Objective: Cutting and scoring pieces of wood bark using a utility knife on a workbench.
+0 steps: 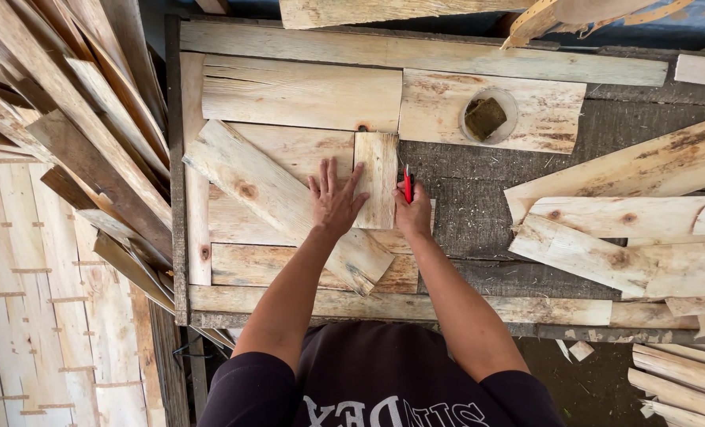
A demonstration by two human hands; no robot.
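My left hand (335, 199) lies flat, fingers spread, on a diagonal pale wood plank (265, 190), its fingertips touching a small upright board (377, 178). My right hand (414, 212) grips a red pencil (407, 185) against the right edge of that small board. Both rest on a dark wooden panel (479, 198) partly covered with fitted pale boards (301, 93).
A clear round cup with a dark block inside (488, 116) stands on a board at the back. Loose planks (621, 229) pile up on the right. Long slats (75, 119) lean at the left over a pale slatted surface (36, 316).
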